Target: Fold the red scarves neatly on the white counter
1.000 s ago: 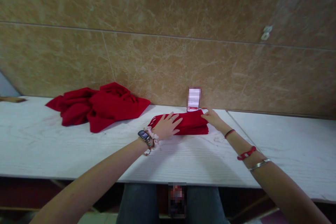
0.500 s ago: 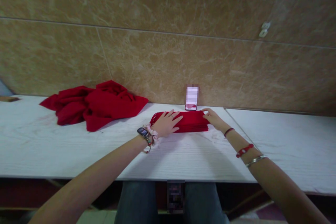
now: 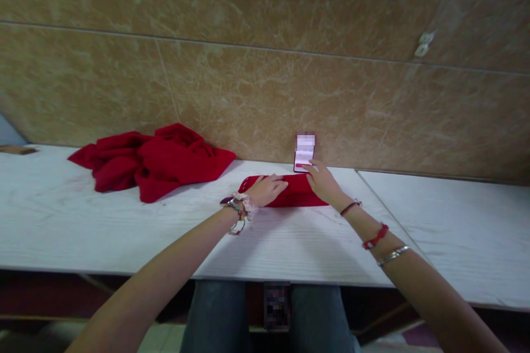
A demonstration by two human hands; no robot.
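Note:
A red cloth (image 3: 295,193), folded into a long flat bundle of several layers, lies on the white table. My left hand (image 3: 266,191) rests palm down across its left part, fingers laid over the top. My right hand (image 3: 323,183) is over the bundle's right end, fingers stretched out, one fingertip at the lower part of a phone's lit screen. That phone (image 3: 305,149) leans upright against the wall just behind the bundle. Whether the finger touches the glass I cannot tell. Left of the bundle lies a crumpled heap of red cloth (image 3: 165,159).
Behind the white table (image 3: 124,237) rises a brown marble-patterned wall (image 3: 232,88). A small white fitting (image 3: 424,44) sits on it at the upper right. A wooden piece (image 3: 17,149) lies at the far left. A seam crosses the tabletop right of my right hand.
My right hand has left the right edge of the folded cloth and moved left and forward to the phone screen. My left hand stays on the cloth, its wrist turned slightly.

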